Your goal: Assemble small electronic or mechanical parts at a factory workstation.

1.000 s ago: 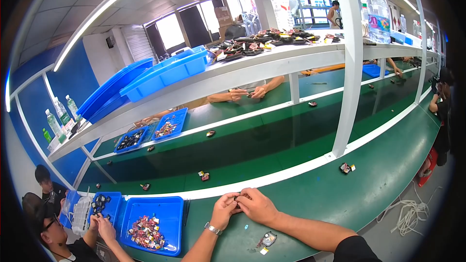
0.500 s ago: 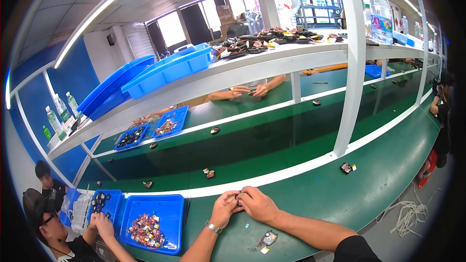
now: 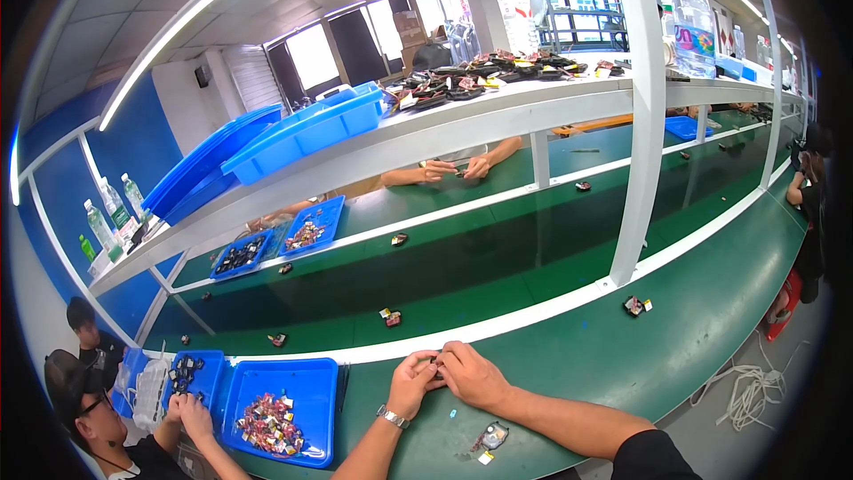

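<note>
Over the green work surface, my left hand and my right hand meet with fingertips pinched together. Between them is a small dark part, mostly hidden by the fingers, so its kind cannot be made out. A metal-banded watch sits on my left wrist. Nearer me, below my right hand, lies a small assembly with a clear round piece and a yellow-white tag. A tiny light-blue scrap rests just below the hands.
Left of me stands a blue tray of small tagged parts; beyond it, a co-worker's hands work by another blue tray. A green conveyor belt carries spaced parts. A white post rises ahead. One tagged part lies right.
Parts on the conveyor belt have shifted slightly to the right. My hands stay almost in place, still pinched together around the dark part.
</note>
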A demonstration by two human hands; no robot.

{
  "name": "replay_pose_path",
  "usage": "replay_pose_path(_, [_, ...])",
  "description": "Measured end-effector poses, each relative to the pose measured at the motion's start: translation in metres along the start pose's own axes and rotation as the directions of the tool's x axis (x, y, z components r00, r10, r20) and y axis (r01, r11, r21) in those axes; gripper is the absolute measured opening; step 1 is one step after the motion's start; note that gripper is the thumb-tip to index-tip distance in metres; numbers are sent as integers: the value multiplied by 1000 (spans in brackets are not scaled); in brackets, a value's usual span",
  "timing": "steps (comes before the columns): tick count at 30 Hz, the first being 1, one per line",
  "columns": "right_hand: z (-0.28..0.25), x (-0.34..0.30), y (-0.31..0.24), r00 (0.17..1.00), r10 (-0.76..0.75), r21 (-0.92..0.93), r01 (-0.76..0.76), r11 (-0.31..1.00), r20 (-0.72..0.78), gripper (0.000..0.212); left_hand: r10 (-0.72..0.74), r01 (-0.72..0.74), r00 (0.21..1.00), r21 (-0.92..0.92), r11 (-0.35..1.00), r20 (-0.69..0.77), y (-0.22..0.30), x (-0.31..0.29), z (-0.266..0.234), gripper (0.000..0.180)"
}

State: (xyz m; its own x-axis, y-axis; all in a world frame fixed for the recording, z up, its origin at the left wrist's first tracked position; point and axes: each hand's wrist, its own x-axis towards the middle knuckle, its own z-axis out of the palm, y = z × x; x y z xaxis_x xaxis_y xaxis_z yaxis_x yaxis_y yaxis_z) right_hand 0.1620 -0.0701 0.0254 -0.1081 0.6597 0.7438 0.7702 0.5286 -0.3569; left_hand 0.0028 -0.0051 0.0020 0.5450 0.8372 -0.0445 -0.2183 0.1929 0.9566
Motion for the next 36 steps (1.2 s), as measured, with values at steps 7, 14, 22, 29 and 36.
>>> replay_pose_path(7, [0,-3,4,999,-17,-65,19,998,37,18,8,-7,1000,-37,999,27,-1,-1,-2,25])
replay_pose_path(14, [4,0,5,1000,0,-57,0,998,-7,13,-23,23,999,-25,999,22,0,0,-2,25])
replay_pose_path(22, [5,-1,8,997,77,3,-77,997,28,14,-17,17,1000,-14,1000,26,3,-1,2,24])
replay_pose_path(29, [1,-1,0,995,87,120,-92,989,44,17,3,5,998,123,992,-64,-1,-2,3,21])
replay_pose_path(36, [0,-1,-7,980,201,149,-197,969,-9,17,5,-6,1000,54,999,16,-2,-2,-2,23])
